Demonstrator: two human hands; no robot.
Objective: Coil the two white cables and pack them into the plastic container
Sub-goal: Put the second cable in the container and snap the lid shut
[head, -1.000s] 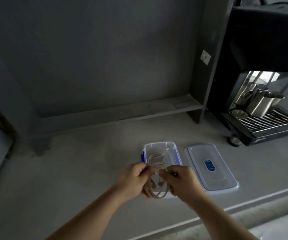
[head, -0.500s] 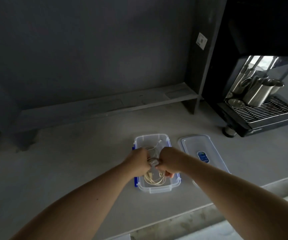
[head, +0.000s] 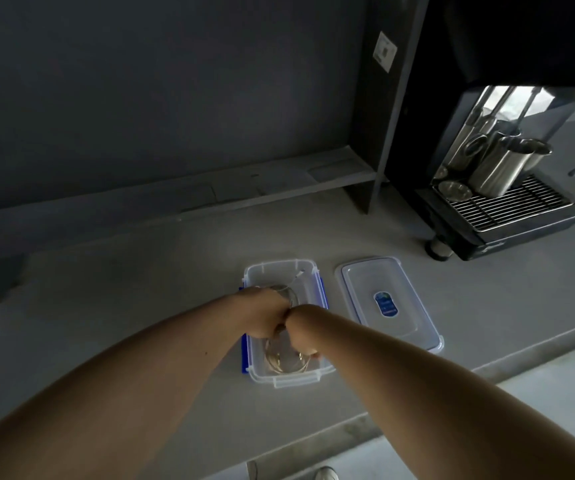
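Past the coiling, apparently, and into the packing: seating the bundles low in the box. Reaching down into the container (head: 281,267), near the 6 o'clock edge of the counter (head: 140,289), with both hands, knuckles up and touching each other over the box's middle. Curling the right hand (head: 302,330) down toward the 6 o'clock end, fingertips on the near coil (head: 284,361) (yellowish in this dim light, though presumably one of the white cables), seemingly pinching its loops against the floor of the box. Bunching the left hand (head: 264,315) at 10 o'clock of the right, fingers tucked under and out of sight; cannot tell whether gripping cable or merely pressing.

Found at the 12 o'clock end, inside the walls: the far coil (head: 291,292), a plug tip poking toward 1 o'clock. Found at 3 o'clock of the container, just beside it and apart: the lid (head: 388,327), flat, blue label up. Further off at 1 o'clock: a coffee machine (head: 487,98) with a steel jug (head: 497,168) on its drip tray, well apart from the work.

Next, probably: letting go without letting the loops spring up over the rim. So: easing off one hand at a time and tucking any stray end below the walls. Worth minding: springy cable in a shallow box.
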